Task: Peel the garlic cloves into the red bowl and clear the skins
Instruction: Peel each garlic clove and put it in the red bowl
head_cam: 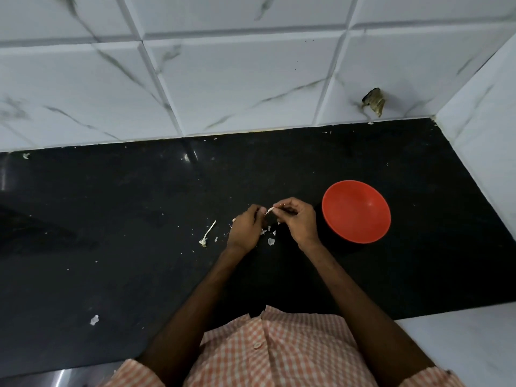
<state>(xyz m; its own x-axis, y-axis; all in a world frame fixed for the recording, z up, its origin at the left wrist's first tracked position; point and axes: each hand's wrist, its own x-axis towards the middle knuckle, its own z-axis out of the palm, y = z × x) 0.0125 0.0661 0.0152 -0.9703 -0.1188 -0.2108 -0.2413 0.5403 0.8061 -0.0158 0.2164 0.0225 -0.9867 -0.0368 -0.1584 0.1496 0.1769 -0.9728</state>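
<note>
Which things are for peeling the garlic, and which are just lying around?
For the job: garlic clove pinched between left hand and right hand, red bowl, skins, stalk.
Just lying about: brown patch on the wall tiles.

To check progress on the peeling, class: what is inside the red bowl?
The red bowl shows only its bare red inside, with no peeled cloves in it. Nothing covers it, so no part of its inside is hidden.

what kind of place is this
Probably a kitchen worktop: a glossy black stone counter backed by white marble-pattern wall tiles, a round red plastic bowl on it, and the left hand and right hand holding a small white garlic clove above scattered papery skins.
</note>
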